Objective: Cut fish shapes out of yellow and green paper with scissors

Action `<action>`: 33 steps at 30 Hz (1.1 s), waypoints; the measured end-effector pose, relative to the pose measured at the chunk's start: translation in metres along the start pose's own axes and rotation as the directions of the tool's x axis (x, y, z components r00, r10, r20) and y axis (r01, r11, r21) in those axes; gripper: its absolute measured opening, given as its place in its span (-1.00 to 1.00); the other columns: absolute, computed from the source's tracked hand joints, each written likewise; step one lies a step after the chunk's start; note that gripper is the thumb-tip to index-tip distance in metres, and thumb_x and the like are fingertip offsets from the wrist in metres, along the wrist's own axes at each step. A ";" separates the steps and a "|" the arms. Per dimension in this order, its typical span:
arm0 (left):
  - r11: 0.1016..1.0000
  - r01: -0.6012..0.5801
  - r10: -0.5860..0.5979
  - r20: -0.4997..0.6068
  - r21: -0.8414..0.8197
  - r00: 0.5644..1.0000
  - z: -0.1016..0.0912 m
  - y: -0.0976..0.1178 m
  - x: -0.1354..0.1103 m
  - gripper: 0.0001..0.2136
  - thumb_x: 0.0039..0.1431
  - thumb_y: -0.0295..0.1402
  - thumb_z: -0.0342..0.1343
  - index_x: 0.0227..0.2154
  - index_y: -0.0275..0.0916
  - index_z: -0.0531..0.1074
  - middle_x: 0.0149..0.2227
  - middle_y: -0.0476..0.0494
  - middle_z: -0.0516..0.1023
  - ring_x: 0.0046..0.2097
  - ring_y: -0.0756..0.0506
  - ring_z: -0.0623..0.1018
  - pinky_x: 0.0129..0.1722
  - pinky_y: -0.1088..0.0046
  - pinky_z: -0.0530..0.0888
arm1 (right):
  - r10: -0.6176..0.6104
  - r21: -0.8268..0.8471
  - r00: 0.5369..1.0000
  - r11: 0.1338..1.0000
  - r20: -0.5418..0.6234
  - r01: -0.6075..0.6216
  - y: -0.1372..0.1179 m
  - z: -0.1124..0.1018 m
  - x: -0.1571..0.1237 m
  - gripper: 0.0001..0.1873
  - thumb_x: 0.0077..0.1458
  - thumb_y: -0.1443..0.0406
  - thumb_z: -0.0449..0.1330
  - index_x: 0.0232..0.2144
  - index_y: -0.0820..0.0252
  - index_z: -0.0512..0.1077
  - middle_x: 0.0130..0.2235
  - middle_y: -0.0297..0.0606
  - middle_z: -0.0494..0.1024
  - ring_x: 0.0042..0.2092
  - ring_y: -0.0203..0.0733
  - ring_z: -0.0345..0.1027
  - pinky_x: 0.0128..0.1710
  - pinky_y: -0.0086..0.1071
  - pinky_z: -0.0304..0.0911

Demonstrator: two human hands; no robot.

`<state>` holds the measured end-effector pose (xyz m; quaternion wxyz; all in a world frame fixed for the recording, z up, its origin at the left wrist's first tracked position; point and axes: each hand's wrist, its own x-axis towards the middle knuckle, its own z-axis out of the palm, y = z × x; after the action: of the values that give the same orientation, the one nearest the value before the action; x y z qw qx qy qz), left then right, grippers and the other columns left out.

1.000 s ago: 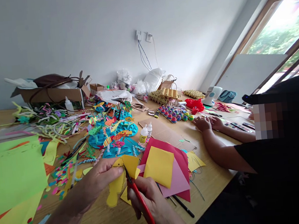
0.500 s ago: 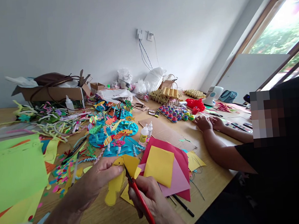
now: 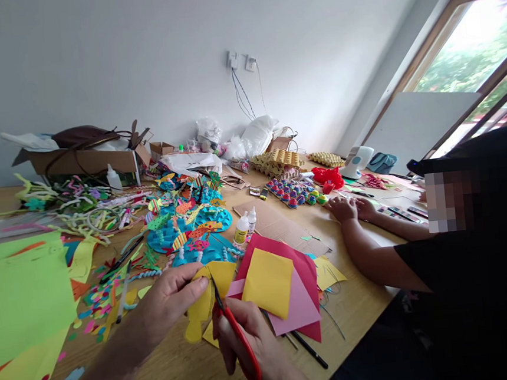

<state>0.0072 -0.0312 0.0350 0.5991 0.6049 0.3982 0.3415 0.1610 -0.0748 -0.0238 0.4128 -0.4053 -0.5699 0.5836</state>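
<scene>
Yellow paper, cut into an uneven shape (image 3: 201,313), is the thing I work on, and it is held just above the wooden table (image 3: 185,373), touching the left edge of the red sheet (image 3: 304,262). My left hand (image 3: 170,301) pinches the upper part of this yellow paper shape between the thumb and the fingers, which are pressed together on it. My right hand (image 3: 252,347) is closed around the red handles of the scissors (image 3: 236,339), just below the near left corner of the red sheet. The dark blades point up into the yellow shape, close to my left fingertips; how far the blades stand apart I cannot tell. On the red sheet lies a yellow square (image 3: 268,283), and a pink sheet (image 3: 298,310) lies partly under this square. A black pencil (image 3: 309,350) comes out from under the near edge of the red sheet. Just behind the red sheet stand two small glue bottles (image 3: 241,229), and behind them, to the left, lie blue paper discs (image 3: 195,233) covered with coloured paper fish. Far to the left of the red sheet lies a big green sheet (image 3: 23,293), and well behind it, near the wall, a cardboard box (image 3: 82,160). To the right of the red sheet another person in a black shirt sits, with both hands (image 3: 348,208) resting flat on the table, near a tray of coloured balls (image 3: 293,192).
</scene>
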 end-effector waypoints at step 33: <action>1.000 0.002 -0.003 0.062 0.022 0.998 0.000 -0.009 0.001 -0.76 0.11 -0.16 0.00 -0.52 -0.22 0.34 -0.58 0.07 0.29 -0.52 0.01 0.22 -0.54 0.53 0.19 | 0.021 0.001 0.999 1.000 -0.033 -0.021 0.000 0.005 -0.002 -0.40 0.06 -0.20 -0.02 -0.57 0.22 0.21 -0.71 -0.48 0.17 -0.72 -0.49 -0.01 -0.75 -0.62 -0.12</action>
<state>0.0067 -0.0308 0.0265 0.6051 0.6211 0.3838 0.3174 0.1564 -0.0780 -0.0234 0.4163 -0.4208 -0.5584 0.5812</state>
